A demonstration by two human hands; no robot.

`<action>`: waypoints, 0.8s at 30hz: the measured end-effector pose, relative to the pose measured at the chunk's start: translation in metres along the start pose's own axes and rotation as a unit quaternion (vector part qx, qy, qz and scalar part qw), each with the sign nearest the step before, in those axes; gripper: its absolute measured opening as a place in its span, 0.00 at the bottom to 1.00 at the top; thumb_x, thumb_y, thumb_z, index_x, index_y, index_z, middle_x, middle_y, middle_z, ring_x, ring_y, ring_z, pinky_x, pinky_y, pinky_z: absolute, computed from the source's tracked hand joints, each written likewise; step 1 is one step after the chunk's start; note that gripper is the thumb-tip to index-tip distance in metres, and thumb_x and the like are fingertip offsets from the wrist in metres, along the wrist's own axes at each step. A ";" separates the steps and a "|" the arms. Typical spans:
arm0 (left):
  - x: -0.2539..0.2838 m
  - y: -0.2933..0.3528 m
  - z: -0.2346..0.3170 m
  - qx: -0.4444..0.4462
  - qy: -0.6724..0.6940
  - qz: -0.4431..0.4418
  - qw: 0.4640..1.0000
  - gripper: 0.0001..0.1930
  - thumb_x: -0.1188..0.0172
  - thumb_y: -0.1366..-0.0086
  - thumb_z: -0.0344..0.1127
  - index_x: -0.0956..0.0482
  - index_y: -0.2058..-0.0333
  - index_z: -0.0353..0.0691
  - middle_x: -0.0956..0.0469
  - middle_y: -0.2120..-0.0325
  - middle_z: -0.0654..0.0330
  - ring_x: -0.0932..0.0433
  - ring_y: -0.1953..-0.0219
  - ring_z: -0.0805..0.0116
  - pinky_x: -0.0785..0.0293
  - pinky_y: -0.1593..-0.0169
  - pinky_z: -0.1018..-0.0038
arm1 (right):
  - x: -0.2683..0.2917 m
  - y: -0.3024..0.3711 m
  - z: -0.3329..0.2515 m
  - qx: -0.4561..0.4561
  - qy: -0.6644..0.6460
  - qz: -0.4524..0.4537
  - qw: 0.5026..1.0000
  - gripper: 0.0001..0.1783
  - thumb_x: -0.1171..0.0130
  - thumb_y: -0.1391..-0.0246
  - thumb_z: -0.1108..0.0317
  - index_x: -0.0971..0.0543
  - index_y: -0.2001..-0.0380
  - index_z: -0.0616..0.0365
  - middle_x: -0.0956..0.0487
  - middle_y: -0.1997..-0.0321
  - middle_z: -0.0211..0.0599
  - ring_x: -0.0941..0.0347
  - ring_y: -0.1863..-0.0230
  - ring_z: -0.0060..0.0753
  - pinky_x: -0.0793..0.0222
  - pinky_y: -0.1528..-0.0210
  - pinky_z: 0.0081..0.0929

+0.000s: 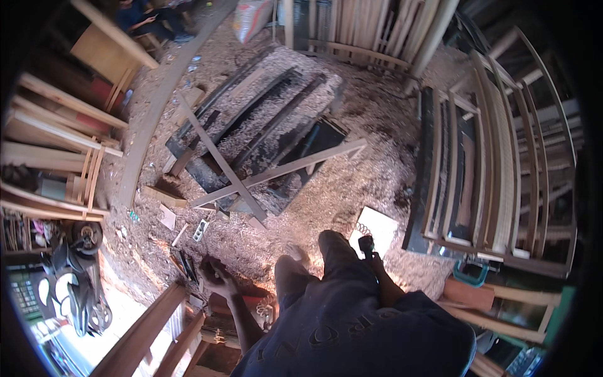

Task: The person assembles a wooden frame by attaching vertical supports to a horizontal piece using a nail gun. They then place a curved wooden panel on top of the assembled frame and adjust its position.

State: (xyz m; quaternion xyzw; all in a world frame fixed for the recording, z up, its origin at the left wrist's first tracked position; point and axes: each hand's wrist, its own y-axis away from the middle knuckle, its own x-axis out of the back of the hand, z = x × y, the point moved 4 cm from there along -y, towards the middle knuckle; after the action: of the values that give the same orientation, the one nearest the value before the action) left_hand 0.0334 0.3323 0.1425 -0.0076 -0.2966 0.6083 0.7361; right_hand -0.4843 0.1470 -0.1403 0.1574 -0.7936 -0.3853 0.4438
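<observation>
A person sits among wood shavings, the right hand (377, 263) closed around a dark tool (366, 244) beside a knee.
From the head camera, the tool lies just ahead of that hand, its long axis appearing to point away from the body; it looks black and stubby, near a coiled hose (362, 229). The left hand (218, 280) is well apart, its grip impossible to tell.

Woodworking wkshp.
Wood shavings (370, 166) lie underfoot; upright planks (394, 28) stand at back, wooden frames (500, 151) at R side.
</observation>
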 end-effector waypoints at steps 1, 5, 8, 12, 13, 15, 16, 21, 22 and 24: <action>-0.002 -0.016 0.016 -0.010 0.002 -0.033 0.999 0.10 0.49 0.25 0.32 0.24 0.52 0.31 0.24 0.75 0.61 0.29 0.76 0.76 0.33 0.72 0.77 | 0.003 0.012 -0.005 -0.015 0.006 -0.003 1.000 0.42 0.25 0.57 0.45 0.28 0.43 0.56 0.17 0.52 0.55 0.19 0.50 0.57 0.24 0.49 0.48; -0.039 -0.074 0.061 -0.083 0.013 -0.129 0.988 0.08 0.46 0.27 0.28 0.20 0.55 0.34 0.18 0.73 0.58 0.21 0.73 0.72 0.26 0.68 0.74 | 0.010 0.049 -0.016 -0.017 0.000 0.009 1.000 0.42 0.25 0.57 0.46 0.28 0.43 0.56 0.17 0.52 0.55 0.19 0.50 0.57 0.24 0.49 0.48; -0.078 -0.100 0.075 -0.095 0.037 -0.191 0.976 0.08 0.43 0.30 0.25 0.19 0.54 0.37 0.16 0.72 0.56 0.17 0.70 0.68 0.22 0.65 0.71 | 0.011 0.048 -0.032 -0.004 -0.008 0.018 1.000 0.42 0.25 0.57 0.46 0.28 0.43 0.56 0.17 0.52 0.54 0.19 0.50 0.57 0.24 0.49 0.48; -0.128 -0.130 0.088 -0.096 0.033 -0.245 0.964 0.09 0.41 0.33 0.25 0.18 0.56 0.39 0.15 0.69 0.54 0.14 0.65 0.64 0.20 0.64 0.69 | 0.013 0.020 -0.073 0.022 -0.011 0.029 0.999 0.42 0.25 0.57 0.47 0.28 0.43 0.57 0.17 0.52 0.54 0.19 0.50 0.57 0.24 0.49 0.48; -0.139 -0.134 0.090 -0.083 0.037 -0.255 0.963 0.08 0.40 0.33 0.25 0.18 0.56 0.40 0.15 0.68 0.54 0.13 0.65 0.64 0.20 0.64 0.69 | 0.016 0.011 -0.085 0.031 -0.012 0.034 0.999 0.42 0.25 0.57 0.47 0.28 0.43 0.57 0.17 0.52 0.54 0.19 0.50 0.57 0.24 0.49 0.48; -0.170 -0.153 0.096 -0.081 0.031 -0.302 0.949 0.07 0.40 0.33 0.28 0.18 0.57 0.40 0.15 0.68 0.54 0.13 0.64 0.62 0.19 0.63 0.68 | 0.022 -0.005 -0.112 0.048 -0.014 0.046 0.998 0.41 0.25 0.57 0.47 0.28 0.43 0.57 0.17 0.52 0.54 0.19 0.50 0.57 0.24 0.49 0.49; -0.184 -0.162 0.095 -0.064 0.018 -0.329 0.942 0.06 0.39 0.33 0.29 0.18 0.58 0.40 0.15 0.68 0.54 0.13 0.64 0.60 0.19 0.63 0.67 | 0.025 -0.012 -0.121 0.051 -0.014 0.050 0.997 0.41 0.25 0.57 0.47 0.27 0.43 0.57 0.17 0.52 0.54 0.19 0.50 0.57 0.24 0.49 0.49; -0.293 -0.239 0.080 -0.096 -0.027 -0.344 0.934 0.10 0.38 0.35 0.33 0.18 0.57 0.38 0.14 0.63 0.51 0.13 0.60 0.53 0.18 0.59 0.63 | 0.046 -0.053 -0.149 0.050 -0.003 0.062 0.997 0.41 0.25 0.57 0.48 0.27 0.44 0.58 0.17 0.52 0.54 0.20 0.49 0.57 0.24 0.49 0.49; -0.321 -0.258 0.075 -0.096 -0.029 -0.336 0.937 0.11 0.37 0.36 0.34 0.18 0.56 0.38 0.14 0.62 0.51 0.13 0.59 0.52 0.18 0.58 0.62 | 0.051 -0.062 -0.153 0.050 0.000 0.064 0.997 0.41 0.25 0.57 0.48 0.27 0.44 0.58 0.17 0.52 0.54 0.20 0.49 0.57 0.24 0.49 0.49; -0.376 -0.294 0.061 -0.076 -0.123 -0.359 0.922 0.15 0.35 0.38 0.35 0.20 0.53 0.38 0.15 0.58 0.49 0.16 0.54 0.49 0.19 0.51 0.57 | 0.063 -0.078 -0.160 0.047 0.006 0.065 0.997 0.41 0.25 0.57 0.48 0.27 0.44 0.58 0.17 0.52 0.54 0.20 0.49 0.57 0.24 0.49 0.49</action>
State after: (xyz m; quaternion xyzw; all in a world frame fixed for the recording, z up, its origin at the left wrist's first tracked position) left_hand 0.2369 -0.1037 0.1412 0.1182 -0.4128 0.2755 0.8601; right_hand -0.3940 -0.0166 -0.1126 0.1283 -0.8167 -0.3172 0.4647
